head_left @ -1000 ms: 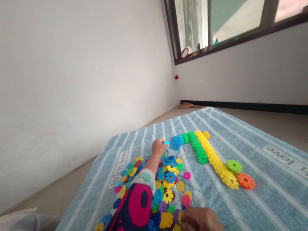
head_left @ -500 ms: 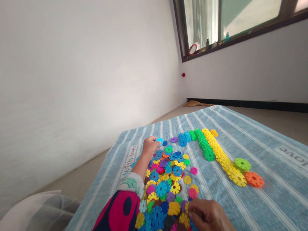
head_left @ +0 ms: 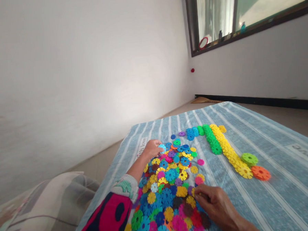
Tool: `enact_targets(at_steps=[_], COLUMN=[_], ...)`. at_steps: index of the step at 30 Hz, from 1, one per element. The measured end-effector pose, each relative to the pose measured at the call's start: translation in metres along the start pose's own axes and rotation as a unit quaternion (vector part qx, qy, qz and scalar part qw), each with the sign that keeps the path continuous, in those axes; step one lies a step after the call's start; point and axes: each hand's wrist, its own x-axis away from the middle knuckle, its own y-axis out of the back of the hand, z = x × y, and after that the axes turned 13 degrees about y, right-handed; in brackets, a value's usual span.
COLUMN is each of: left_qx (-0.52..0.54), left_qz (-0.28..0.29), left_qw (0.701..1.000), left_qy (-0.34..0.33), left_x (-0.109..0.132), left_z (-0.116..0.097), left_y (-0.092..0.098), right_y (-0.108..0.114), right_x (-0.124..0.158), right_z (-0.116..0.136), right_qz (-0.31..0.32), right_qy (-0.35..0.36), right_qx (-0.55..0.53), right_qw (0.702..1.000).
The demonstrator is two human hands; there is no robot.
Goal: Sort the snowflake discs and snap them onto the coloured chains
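Many colourful notched discs (head_left: 170,175) lie in a loose pile on a striped blue cloth (head_left: 263,140). At the pile's far left edge, my left hand (head_left: 152,149) pinches a light blue disc (head_left: 162,149). My right hand (head_left: 212,201) is closed at the pile's right side, its fingertips against a yellow disc (head_left: 193,192). To the right, overlapping yellow discs (head_left: 229,153) form a long row beside a shorter green row (head_left: 212,140).
Blue discs (head_left: 190,134) and a purple disc (head_left: 182,133) lie beyond the pile. A lime disc (head_left: 249,158) and an orange disc (head_left: 261,173) sit at the yellow row's near end. Grey bedding (head_left: 57,200) is at the lower left.
The view has shifted, showing more of the near pile. My left hand has drawn back toward the pile with the light blue disc. My right hand remains by the pile's right edge.
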Motion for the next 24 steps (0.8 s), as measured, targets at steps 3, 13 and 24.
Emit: enact_targets(at_steps=[3, 13, 24], left_qx=[0.001, 0.055, 0.248], left_qz=[-0.001, -0.003, -0.172], left_qw=[1.000, 0.998, 0.952], left_qy=[-0.011, -0.040, 0.046], left_x=[0.001, -0.002, 0.012], left_z=[0.001, -0.001, 0.085], left_y=[-0.006, -0.023, 0.058], right_y=[0.001, -0.002, 0.001], right_x=[0.000, -0.001, 0.003], right_z=[0.001, -0.003, -0.005], right_qz=[-0.003, -0.008, 0.002], right_qy=[0.000, 0.003, -0.005], right_qx=[-0.005, -0.017, -0.026], right_qw=[1.000, 1.000, 1.000])
